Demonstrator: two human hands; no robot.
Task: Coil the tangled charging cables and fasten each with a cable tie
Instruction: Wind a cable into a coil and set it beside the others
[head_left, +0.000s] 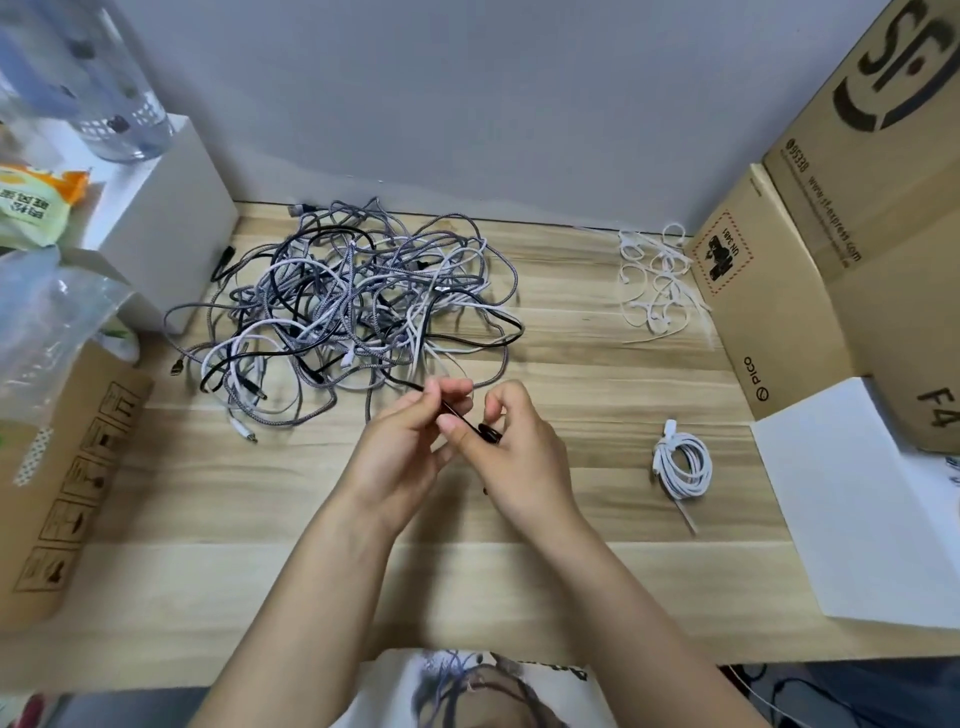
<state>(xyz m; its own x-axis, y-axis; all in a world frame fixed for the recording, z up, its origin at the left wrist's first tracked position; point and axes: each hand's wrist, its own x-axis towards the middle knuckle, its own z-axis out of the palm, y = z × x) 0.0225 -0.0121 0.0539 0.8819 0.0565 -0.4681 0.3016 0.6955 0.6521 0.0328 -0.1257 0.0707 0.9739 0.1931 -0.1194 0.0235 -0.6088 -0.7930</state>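
Wooden desk (571, 571), a heap of cables, and one black lead being worked free.

Largest is the tangled pile (343, 301) of grey, white and black cables at the back left; one finished white coil (681, 462) lies to the right, loose cable ties (657, 283) behind it. Both hands hold the black cable (457, 418) just in front of the pile: left hand (400, 452) pinching it higher up, right hand (511, 457) pinching near its plug. It runs diagonally, plug end toward the person. Probably light, limp, a bit slick; best gripped near the plug.
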